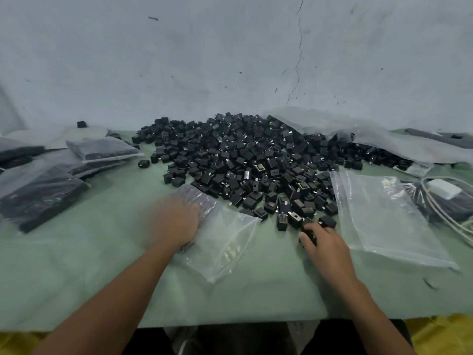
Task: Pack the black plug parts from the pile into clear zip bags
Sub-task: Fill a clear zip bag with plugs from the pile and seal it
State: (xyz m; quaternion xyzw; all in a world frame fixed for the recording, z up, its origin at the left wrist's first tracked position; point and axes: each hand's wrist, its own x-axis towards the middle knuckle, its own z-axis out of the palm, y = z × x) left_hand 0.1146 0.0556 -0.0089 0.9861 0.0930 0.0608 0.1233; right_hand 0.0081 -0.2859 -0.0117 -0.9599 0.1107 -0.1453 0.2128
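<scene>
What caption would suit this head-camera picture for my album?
Left hand steadies a clear zip bag while the right hand gathers black plug parts from the pile.

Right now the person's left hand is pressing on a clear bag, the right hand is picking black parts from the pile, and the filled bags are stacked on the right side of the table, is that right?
Not quite. The head view shows the filled bags stacked on the left side of the table. On the right lies an empty clear bag. The rest holds: the left hand presses a clear bag, and the right hand picks parts from the pile.
</scene>
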